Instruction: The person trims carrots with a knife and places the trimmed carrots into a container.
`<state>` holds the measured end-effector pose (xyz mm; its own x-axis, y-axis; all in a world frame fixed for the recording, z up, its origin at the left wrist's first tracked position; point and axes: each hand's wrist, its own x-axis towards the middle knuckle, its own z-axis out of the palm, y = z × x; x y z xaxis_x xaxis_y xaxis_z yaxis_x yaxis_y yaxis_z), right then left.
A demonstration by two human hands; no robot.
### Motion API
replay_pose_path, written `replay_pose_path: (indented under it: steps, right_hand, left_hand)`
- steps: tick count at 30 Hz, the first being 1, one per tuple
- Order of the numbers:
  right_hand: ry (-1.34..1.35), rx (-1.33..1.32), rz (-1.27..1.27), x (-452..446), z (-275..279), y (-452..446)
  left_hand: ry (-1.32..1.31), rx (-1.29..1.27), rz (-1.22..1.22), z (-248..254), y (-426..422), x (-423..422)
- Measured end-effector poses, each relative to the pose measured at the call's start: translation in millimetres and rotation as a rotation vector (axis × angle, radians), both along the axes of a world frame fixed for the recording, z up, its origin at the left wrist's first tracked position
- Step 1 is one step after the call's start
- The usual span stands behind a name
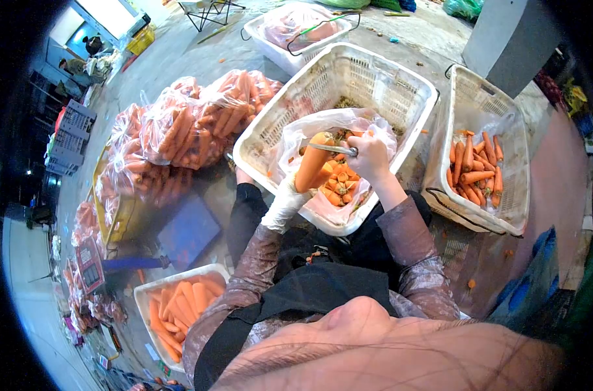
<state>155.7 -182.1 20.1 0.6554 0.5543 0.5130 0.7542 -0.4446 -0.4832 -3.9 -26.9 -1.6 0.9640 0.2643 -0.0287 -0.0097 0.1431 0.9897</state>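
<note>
My left hand, in a white glove, is closed around the lower end of a thick carrot, which it holds tilted upward. Bare and closed, my right hand grips a metal peeler, whose thin end lies across the upper part of the carrot. Both hands are over a large white plastic crate lined with a clear plastic bag. Orange carrot pieces lie in the bag below the hands. The peeler's handle is mostly hidden in my right fingers.
Unpeeled carrots lie in a crate on the right. Peeled carrots fill a white basket at lower left. Bagged carrots are piled at left beside a blue platform scale. A pillar stands at back right.
</note>
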Motion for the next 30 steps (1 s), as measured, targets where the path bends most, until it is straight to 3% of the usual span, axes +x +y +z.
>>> replay_pose_path:
  steps: [1, 3, 4, 5, 7, 8, 11, 14, 15, 16, 18, 19, 20, 22, 23, 24, 26, 27, 28, 30]
  right_hand:
    - [0.041, -0.045, -0.060, 2, -3, 0]
    - [0.095, -0.090, -0.111, 6, -13, 1]
    - [0.238, -0.265, -0.147, 14, -19, 5]
    - [0.367, -0.437, -0.185, 21, -24, 8]
    - [0.398, -0.530, -0.162, 24, -26, 18]
    - [0.450, -0.633, -0.134, 21, -30, 21]
    - [0.523, -0.670, -0.080, 15, -33, 25]
    - [0.500, -0.756, -0.033, 18, -55, 26]
    - [0.374, -0.871, -0.094, 25, -87, 17]
    - [0.247, -0.974, -0.157, 32, -105, 11]
    - [0.320, -0.874, -0.168, 34, -76, 3]
    - [0.298, -0.834, -0.192, 36, -77, 3]
    - [0.251, -0.795, -0.204, 40, -75, 8]
    - [0.038, -0.648, -0.210, 34, -73, 15]
    - [0.149, -0.678, -0.206, 37, -76, 16]
    - [0.271, -0.704, -0.203, 22, -44, 21]
    - [0.171, -0.470, -0.198, 10, -33, 29]
    - [0.162, -0.333, -0.178, 4, -26, 33]
    - [-0.035, -0.141, -0.151, 1, -30, 34]
    - [-0.055, 0.089, -0.081, -15, -23, 34]
  left_hand:
    - [0.001, 0.002, 0.000, -1, 3, 2]
    - [0.061, 0.258, -0.088, -11, 11, 3]
    - [0.069, 0.259, -0.084, -22, 13, -2]
    - [0.102, 0.149, -0.120, -34, 14, -3]
    - [0.073, -0.033, -0.129, -47, 6, -5]
    - [0.134, -0.256, -0.174, -51, -2, -14]
    - [0.180, -0.406, -0.138, -45, -14, -30]
    - [0.206, -0.502, -0.164, -37, -14, -43]
    - [0.137, -0.468, -0.121, -30, -18, -48]
    - [0.107, -0.263, -0.293, -43, 5, -55]
    - [0.014, 0.371, -0.250, 0, 27, -61]
    - [-0.001, -0.029, -0.327, 4, 40, -60]
    - [-0.011, 0.084, -0.130, 27, 41, -62]
    - [-0.078, -0.051, -0.083, 51, 45, -59]
    - [-0.127, -0.066, -0.100, 56, 47, -56]
    - [-0.134, -0.053, -0.094, 53, 49, -51]
    - [-0.229, -0.143, 0.046, 33, 44, -45]
    - [-0.246, -0.290, 0.096, 25, 41, -40]
    - [-0.257, -0.451, 0.187, 26, 35, -35]
    - [-0.263, -0.877, 0.305, 31, 33, -20]
